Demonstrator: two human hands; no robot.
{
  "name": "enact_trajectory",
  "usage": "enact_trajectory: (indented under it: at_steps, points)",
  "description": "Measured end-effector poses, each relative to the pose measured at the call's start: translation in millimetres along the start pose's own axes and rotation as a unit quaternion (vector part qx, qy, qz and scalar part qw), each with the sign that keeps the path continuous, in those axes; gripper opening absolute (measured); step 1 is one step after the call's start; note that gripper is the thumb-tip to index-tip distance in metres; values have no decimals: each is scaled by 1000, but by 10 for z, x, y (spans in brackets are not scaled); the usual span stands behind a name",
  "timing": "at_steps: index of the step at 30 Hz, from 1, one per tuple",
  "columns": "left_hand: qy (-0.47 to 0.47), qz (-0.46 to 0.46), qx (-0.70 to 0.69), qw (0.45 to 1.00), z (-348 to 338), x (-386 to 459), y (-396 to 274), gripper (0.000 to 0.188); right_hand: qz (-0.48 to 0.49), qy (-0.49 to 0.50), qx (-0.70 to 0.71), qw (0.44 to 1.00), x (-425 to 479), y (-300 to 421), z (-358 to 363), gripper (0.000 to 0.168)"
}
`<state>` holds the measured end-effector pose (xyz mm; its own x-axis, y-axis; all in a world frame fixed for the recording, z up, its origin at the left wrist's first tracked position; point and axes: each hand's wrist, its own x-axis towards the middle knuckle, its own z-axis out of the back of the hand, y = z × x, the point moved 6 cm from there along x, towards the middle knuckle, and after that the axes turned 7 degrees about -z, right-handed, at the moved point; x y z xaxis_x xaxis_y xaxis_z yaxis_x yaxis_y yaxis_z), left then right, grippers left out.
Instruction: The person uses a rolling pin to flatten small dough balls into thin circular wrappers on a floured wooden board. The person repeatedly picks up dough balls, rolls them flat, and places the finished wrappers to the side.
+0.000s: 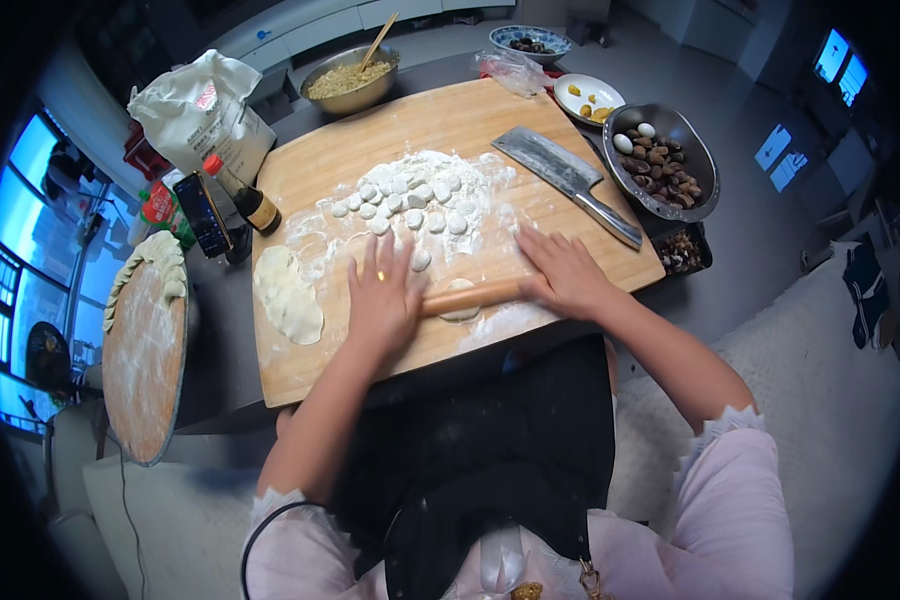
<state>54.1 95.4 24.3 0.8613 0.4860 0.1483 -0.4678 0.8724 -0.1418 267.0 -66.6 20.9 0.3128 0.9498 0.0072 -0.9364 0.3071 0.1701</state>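
Note:
My left hand (384, 296) and my right hand (562, 271) lie on the two ends of a wooden rolling pin (487, 294), palms down with fingers spread. The pin rests across a small round dough wrapper (460, 301) near the front edge of the wooden board (330, 375). Just beyond the pin lies a single dough piece (421, 260). Farther back, many small floured dough pieces (414, 201) sit in and around a heap of flour (439, 165). Flat dough wrappers (289, 296) overlap in a pile at the board's left.
A cleaver (551, 161) lies on the board's right side. Filling with chopsticks is in a metal bowl (350, 101) behind. A flour bag (202, 112), sauce bottle (255, 206), phone (202, 214) and round board of dumplings (146, 352) stand left; a basin (709, 176) holds eggs and brown items.

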Motion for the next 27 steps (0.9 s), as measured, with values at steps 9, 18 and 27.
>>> enact_trajectory:
  at_steps: [9, 18, 27]
  points:
    - [-30, 39, -35, 998, -76, 179, 218, 59, 51, -38, 43, 997, 145, 133, 180, 78]
    - [-40, -44, -117, 991, -35, -293, -46, 55, 144, -112, 148, 972, -417, 277, 235, 31]
    - [-35, 37, -258, 965, -129, 57, -240, 26, 122, -120, 124, 977, -548, 379, 245, 30]
